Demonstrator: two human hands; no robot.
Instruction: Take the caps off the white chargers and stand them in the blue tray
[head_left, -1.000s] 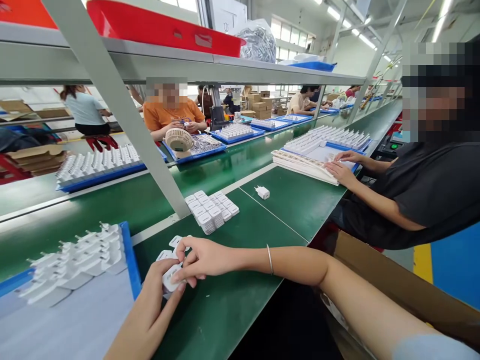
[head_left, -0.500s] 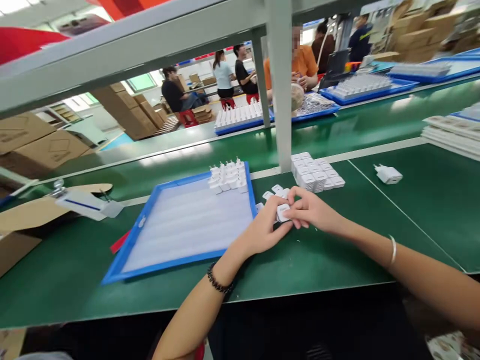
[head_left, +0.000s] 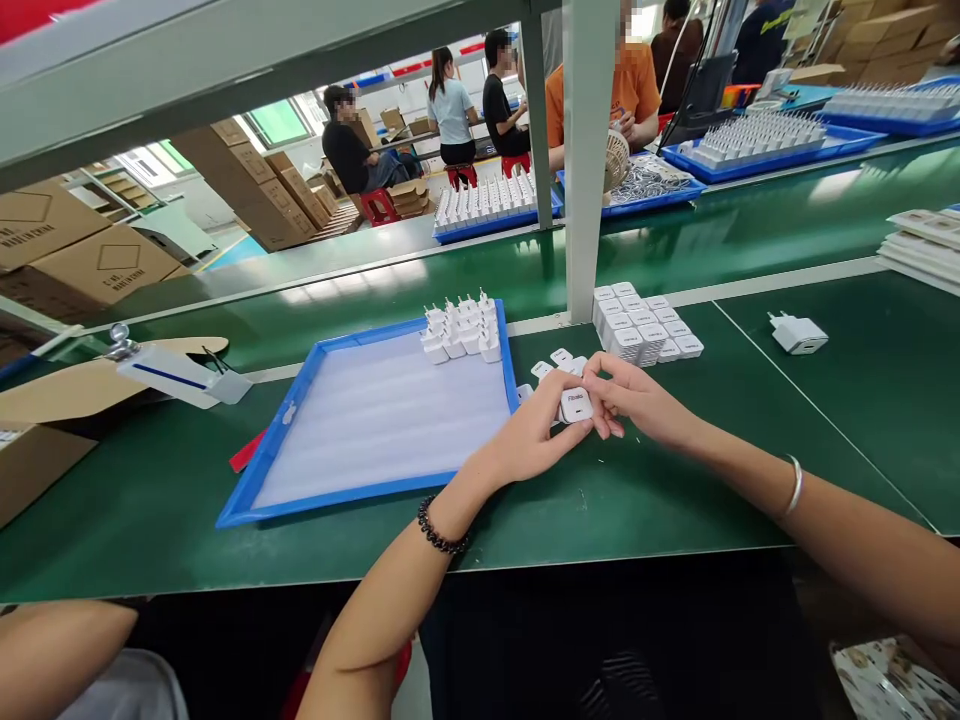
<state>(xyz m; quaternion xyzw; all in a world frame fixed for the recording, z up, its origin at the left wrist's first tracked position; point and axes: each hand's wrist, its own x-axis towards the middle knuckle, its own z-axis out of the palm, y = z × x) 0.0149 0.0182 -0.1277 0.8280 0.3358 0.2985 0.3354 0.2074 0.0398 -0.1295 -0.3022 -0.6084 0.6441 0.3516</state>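
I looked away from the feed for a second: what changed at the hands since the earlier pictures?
Both hands, left hand and right hand, have lifted the small white plastic charger block slightly, its printed face now toward the camera; neither grip let go. The blue-rimmed tray and the stacked white blocks stayed put.

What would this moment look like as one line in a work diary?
left hand: holds white charger | right hand: pinches same charger | blue tray: left of hands, chargers in far corner | stacked chargers: behind hands
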